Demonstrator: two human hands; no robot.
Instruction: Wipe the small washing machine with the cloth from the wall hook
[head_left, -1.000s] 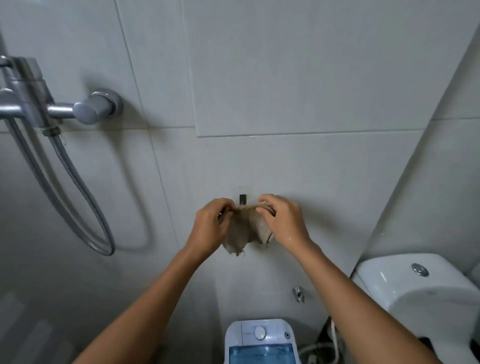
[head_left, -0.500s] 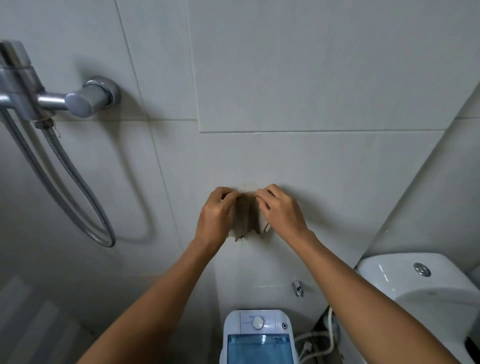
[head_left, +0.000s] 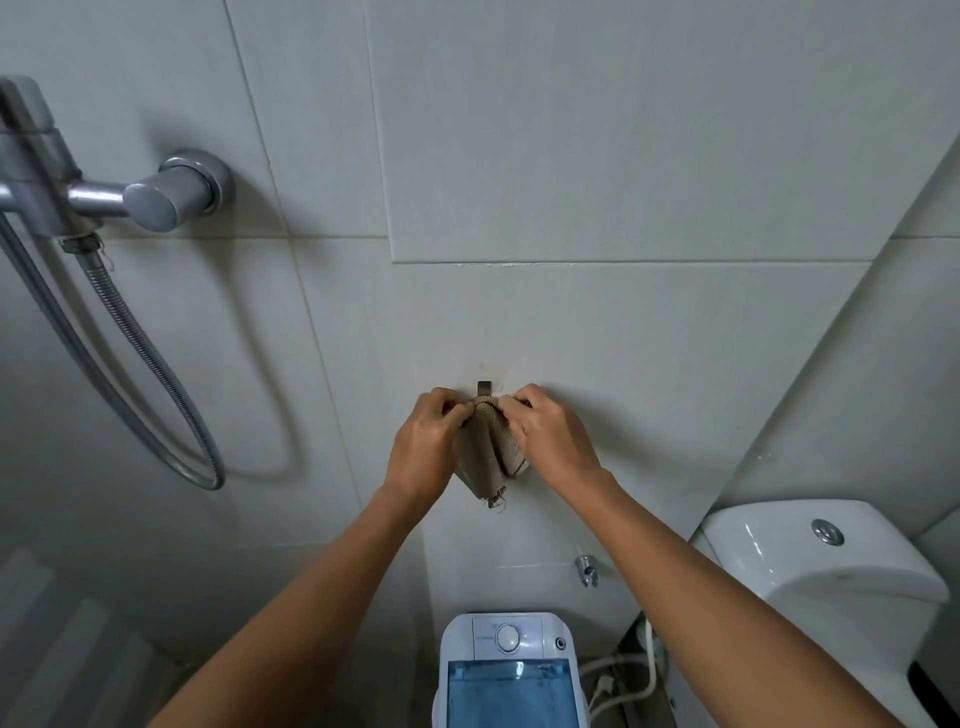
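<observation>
A small beige cloth hangs bunched against the tiled wall just below a dark wall hook. My left hand pinches the cloth's top edge from the left. My right hand pinches it from the right. Both hands sit right under the hook, and the cloth's top reaches the hook's lower end. Straight below, at the bottom of the view, stands the small white washing machine with a blue see-through lid and a round white knob.
A chrome shower mixer with a looping metal hose is on the wall at left. A white toilet cistern stands at right. A small chrome wall fitting and white hoses sit beside the machine.
The hands bunched the cloth's top narrower and lifted it over the hook half a second ago. Now the hook's top shows again above the cloth. My view dipped, showing more of the machine.
</observation>
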